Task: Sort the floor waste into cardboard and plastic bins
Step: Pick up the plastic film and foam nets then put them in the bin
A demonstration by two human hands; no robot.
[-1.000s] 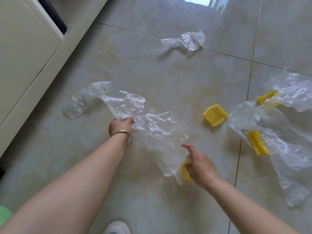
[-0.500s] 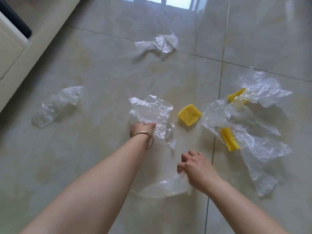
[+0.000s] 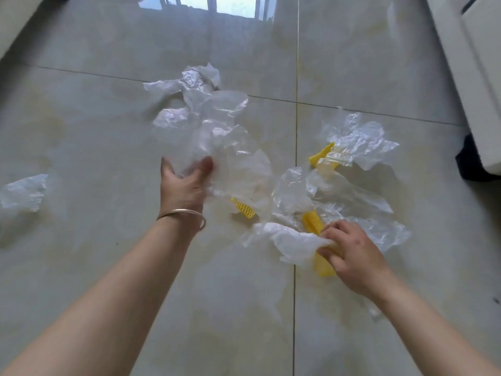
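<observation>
The left hand (image 3: 184, 185) has its fingers curled round a long clear film (image 3: 217, 137), thumb out to the right, gripping it at its near end. The film's long axis runs near to far, leaning slightly left, with the free end pointing at a crumpled wad (image 3: 198, 78) that lies on the far grout line. The right hand (image 3: 352, 251) pinches a white scrap (image 3: 287, 240) together with a yellow foam strip (image 3: 322, 264), fingers bent and closed on both; the strip's long axis runs near to far and its far end is hidden under the scrap. Neither bin is in view, so every piece is on the floor (image 3: 81, 131) or in a hand. The likeliest slip is mixing: foam pieces sit tangled in film at right, one (image 3: 244, 208) half under the left hand's sheet, another (image 3: 311, 221) and a third (image 3: 322, 154) inside loose bags (image 3: 357, 142), so a quick grab could carry foam and film into one bin unsorted. The thin film may also slide out of a loose grip or drag neighbours along. A stray bag (image 3: 24, 191) far to the left is easy to miss.
</observation>
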